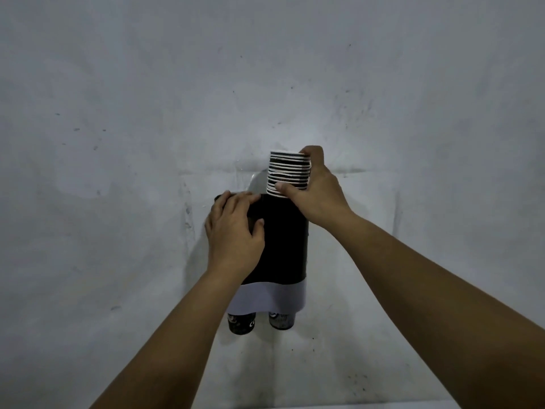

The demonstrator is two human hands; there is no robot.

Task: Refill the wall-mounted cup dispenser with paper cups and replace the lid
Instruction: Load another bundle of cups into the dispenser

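Two bare forearms reach up from the bottom of the frame toward the wall. Lowest on the dispenser, two dark printed paper cups poke out below it — left cup [241,323], right cup [281,320]. Above them is the dispenser's pale lower band [274,296], then the black dispenser body [283,246] fixed to the wall. Left hand [234,228] lies on the upper left of the body, fingers spread over the top edge and thumb pressed on the front, gripping the dispenser. Right hand [317,191] grips a stack of paper cups [288,174] — thumb at the front low on the stack, fingers round the right side. The stack stands upright with its bottom at the dispenser's top right opening and most of it above the body. Behind is a scuffed grey-white wall [118,113].
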